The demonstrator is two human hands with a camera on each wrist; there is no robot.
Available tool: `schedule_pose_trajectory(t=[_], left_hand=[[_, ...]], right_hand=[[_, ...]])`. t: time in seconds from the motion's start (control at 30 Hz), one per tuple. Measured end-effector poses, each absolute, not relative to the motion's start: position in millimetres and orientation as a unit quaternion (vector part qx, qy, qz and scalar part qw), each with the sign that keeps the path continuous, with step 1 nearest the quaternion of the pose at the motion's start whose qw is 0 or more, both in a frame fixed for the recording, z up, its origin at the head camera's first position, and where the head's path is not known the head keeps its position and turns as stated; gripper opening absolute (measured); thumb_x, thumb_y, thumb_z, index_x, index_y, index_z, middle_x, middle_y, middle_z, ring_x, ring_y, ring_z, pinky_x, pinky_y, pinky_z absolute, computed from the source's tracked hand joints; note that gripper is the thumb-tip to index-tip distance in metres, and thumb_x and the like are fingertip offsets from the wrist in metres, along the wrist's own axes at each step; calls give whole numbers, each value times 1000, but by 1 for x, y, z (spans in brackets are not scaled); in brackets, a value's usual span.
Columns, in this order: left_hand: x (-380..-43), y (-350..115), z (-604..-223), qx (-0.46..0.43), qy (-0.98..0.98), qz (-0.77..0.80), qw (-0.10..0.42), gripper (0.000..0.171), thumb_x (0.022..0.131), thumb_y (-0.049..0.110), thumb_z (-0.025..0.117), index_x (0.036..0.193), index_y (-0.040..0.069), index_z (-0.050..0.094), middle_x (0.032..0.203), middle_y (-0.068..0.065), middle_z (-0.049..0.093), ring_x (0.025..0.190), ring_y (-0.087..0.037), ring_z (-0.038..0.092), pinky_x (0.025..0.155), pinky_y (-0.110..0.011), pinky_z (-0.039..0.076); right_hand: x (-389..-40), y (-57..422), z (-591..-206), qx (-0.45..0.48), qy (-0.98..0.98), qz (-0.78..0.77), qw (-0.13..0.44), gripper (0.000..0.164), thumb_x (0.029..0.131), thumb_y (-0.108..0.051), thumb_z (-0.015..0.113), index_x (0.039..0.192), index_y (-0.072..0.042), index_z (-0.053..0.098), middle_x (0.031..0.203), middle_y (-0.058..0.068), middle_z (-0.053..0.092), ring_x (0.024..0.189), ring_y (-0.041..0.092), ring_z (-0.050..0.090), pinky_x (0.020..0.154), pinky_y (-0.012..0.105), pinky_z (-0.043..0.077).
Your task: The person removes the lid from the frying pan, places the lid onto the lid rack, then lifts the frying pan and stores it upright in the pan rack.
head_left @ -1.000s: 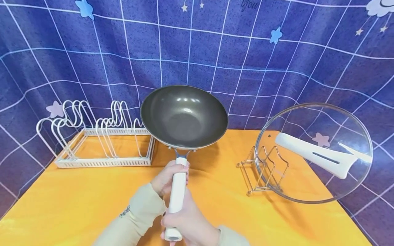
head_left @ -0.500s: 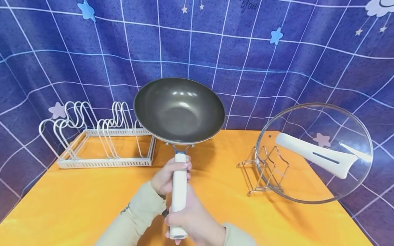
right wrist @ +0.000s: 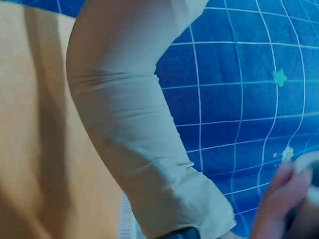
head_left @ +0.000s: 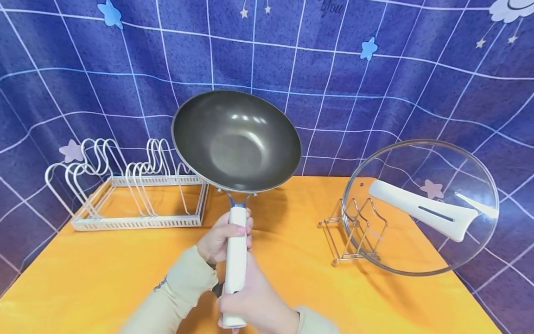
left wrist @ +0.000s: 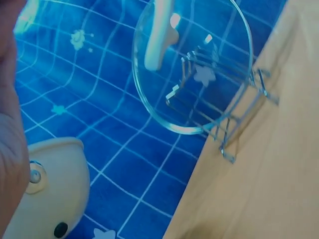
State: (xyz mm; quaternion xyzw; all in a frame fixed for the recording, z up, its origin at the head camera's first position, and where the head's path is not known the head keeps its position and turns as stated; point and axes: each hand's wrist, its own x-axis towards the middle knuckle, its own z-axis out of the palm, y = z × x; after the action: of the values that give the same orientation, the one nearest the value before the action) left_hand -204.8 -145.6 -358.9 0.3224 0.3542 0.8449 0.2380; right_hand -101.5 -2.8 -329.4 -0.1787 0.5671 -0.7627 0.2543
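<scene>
A dark-lined wok (head_left: 238, 144) is held up off the table in the head view, its inside tilted toward me. My left hand (head_left: 217, 239) grips the upper part of its white handle (head_left: 237, 264), just below the pan. Lower down, near the handle's end, my right hand (head_left: 254, 297) is wrapped round it. In the left wrist view the pale outside of the wok (left wrist: 60, 184) shows beside the left hand (left wrist: 10, 169). A sleeve (right wrist: 134, 119) crosses the right wrist view, with blurred fingers (right wrist: 284, 199) at its lower right.
A white pan rack (head_left: 137, 222) with looped dividers stands at the left on the orange-covered table (head_left: 137, 264). To the right, a small wire rack (head_left: 354, 255) holds a glass lid (head_left: 417, 272) upright, its white handle (head_left: 421, 208) facing me. A blue gridded curtain (head_left: 333, 116) hangs behind.
The wok has risen and shifted left, with its inside turned more toward me. Both hands have kept their grip on the handle. The racks and lid stay put.
</scene>
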Motion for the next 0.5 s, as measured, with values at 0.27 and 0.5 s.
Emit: schedule_pose_trajectory(t=[0.27, 0.5], left_hand=[[-204, -150, -358, 293, 397, 842, 219, 25, 87, -3, 52, 106, 11, 48, 85, 1, 60, 72, -11, 64, 71, -23, 56], [-206, -151, -363, 277, 427, 835, 210, 25, 85, -6, 46, 104, 11, 47, 84, 2, 60, 71, -10, 65, 70, -23, 57]], right_hand=[[-93, -7, -334, -166, 560, -768, 265, 63, 68, 12, 55, 124, -4, 30, 65, 3, 54, 49, 14, 56, 43, 20, 45], [-97, -8, -344, -157, 548, -775, 272, 67, 66, 13, 52, 125, -8, 29, 66, 5, 53, 48, 13, 55, 36, 17, 36]])
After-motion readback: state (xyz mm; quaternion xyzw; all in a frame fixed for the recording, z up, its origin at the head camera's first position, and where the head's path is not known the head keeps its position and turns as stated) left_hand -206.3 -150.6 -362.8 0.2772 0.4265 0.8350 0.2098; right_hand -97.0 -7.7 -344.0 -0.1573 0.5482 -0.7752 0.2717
